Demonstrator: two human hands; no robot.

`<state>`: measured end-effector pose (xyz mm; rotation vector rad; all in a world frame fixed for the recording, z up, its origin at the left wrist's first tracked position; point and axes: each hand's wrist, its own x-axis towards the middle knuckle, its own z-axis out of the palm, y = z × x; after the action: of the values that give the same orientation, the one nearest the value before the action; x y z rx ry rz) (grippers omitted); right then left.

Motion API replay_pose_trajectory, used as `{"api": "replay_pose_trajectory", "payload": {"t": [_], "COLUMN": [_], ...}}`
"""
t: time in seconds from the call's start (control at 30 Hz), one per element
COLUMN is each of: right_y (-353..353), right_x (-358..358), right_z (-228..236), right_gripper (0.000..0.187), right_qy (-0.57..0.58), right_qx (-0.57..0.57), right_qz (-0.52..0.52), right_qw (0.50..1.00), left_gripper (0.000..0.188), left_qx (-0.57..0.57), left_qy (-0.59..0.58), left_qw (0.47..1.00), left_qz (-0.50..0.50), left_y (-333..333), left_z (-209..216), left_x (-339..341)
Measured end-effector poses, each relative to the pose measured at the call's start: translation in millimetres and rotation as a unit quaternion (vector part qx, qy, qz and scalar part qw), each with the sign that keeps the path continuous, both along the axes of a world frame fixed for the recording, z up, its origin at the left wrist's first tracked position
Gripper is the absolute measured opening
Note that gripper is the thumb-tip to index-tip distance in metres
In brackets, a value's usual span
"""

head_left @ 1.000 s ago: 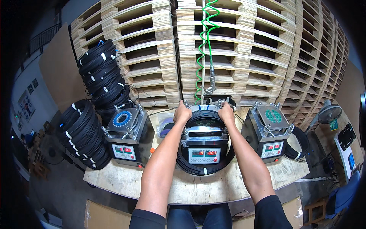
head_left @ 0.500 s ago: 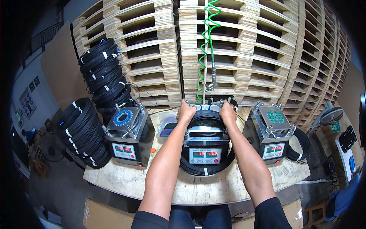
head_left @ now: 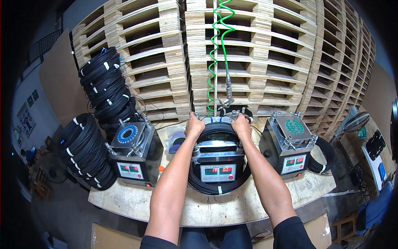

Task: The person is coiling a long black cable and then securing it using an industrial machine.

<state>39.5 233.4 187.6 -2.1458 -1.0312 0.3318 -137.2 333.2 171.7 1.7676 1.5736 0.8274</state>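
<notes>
Left hand (head_left: pixel 194 127) and right hand (head_left: pixel 241 126) curl at the rear knobs (head_left: pixel 197 115) of the middle machine (head_left: pixel 217 161); whether they pinch them I cannot tell. The black cable coil (head_left: pixel 206 188) loops around that machine on the desk (head_left: pixel 199 212); an uneven tug could snag it

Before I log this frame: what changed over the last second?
The view shifted slightly; everything sits lower and further left. The display on the middle machine shows different lit digits, possibly flicker. Nothing visibly taken hold of or let go. Unchanged: left hand and right hand at its far corners, coil around it, left machine, right machine.
</notes>
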Motion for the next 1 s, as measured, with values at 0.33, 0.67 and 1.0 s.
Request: {"api": "replay_pose_trajectory", "payload": {"t": [0.33, 0.67, 1.0], "right_y": [30.5, 32.3, 14.2], "right_x": [18.9, 9.5, -6.3], "right_z": [-28.1, -15.8, 1.0], "right_gripper": [0.049, 0.061, 0.057], "right_qy": [0.018, -0.008, -0.017], "right_qx": [0.009, -0.028, -0.032], "right_qz": [0.05, 0.049, 0.015], "right_qw": [0.999, 0.998, 0.999], "left_gripper": [0.09, 0.099, 0.082], "left_qx": [-0.037, -0.021, -0.029], "left_qy": [0.031, 0.007, 0.073], "left_qw": [0.999, 1.0, 0.997], "left_qz": [-0.018, -0.022, 0.018], "left_y": [10.3, 28.0, -4.2], "left_z": [-5.2, -20.3, 7.0], "left_x": [-2.7, -7.7, -11.5]}}
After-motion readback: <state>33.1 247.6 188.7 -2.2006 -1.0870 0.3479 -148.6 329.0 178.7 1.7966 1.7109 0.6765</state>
